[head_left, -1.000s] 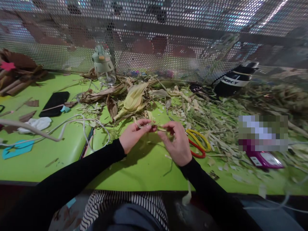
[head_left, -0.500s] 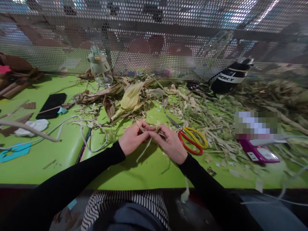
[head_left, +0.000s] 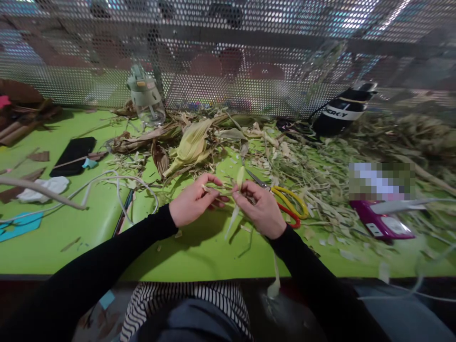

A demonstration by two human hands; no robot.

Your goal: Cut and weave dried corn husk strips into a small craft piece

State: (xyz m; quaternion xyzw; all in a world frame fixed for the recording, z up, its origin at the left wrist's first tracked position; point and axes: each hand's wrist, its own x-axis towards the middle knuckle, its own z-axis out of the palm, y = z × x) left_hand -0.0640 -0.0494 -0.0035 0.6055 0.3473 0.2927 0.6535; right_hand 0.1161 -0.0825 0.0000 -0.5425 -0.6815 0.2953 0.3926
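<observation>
My right hand (head_left: 261,209) pinches a narrow pale-green husk strip (head_left: 241,176) between thumb and fingertips. One end of the strip points up, and its thin tail hangs below the fingers. To its left, my left hand (head_left: 194,199) has curled fingers, with a small pale scrap (head_left: 204,188) near the thumb; what the fingertips grip is too fine to make out. Scissors (head_left: 290,199) with one yellow and one red handle lie beside my right hand, partly hidden by it. A yellowish corn husk bundle (head_left: 192,142) rests on the table just beyond both hands.
Shredded husk (head_left: 295,161) covers much of the green table (head_left: 199,261). A clear bottle (head_left: 146,97) and a black bottle (head_left: 340,111) stand by the mesh screen (head_left: 213,85). On the left are a phone (head_left: 73,149) and a white cable (head_left: 117,178); a magenta device (head_left: 381,223) lies right.
My hands have moved apart. The husk strip has gone with my right hand and now stands more upright. My right hand covers more of the scissors' red handle.
</observation>
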